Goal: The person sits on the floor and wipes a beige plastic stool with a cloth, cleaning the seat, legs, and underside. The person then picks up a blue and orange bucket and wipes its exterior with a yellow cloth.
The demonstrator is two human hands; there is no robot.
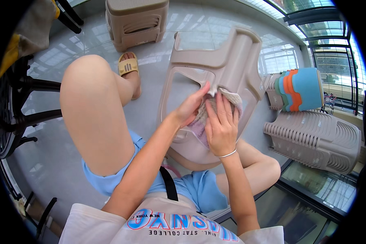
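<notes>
A beige plastic stool (241,58) lies tipped over between my legs, its leg side pointing away from me. A damp-looking grey and purple cloth (201,126) is bunched against the middle of it. My left hand (190,106) grips the cloth's left side, thumb pointing up and the other fingers partly hidden. From the right, my right hand (221,125), with a bracelet at the wrist, presses the cloth with its fingers extended together. One corner of the cloth folds up past those fingertips.
Another beige stool (137,24) stands upright ahead on the tiled floor (152,67). To the right are a stack of coloured stools (305,88) and a stack of beige stools (314,140), both on their sides. Black chair legs (42,85) are at left; glass panels (317,186) lie lower right.
</notes>
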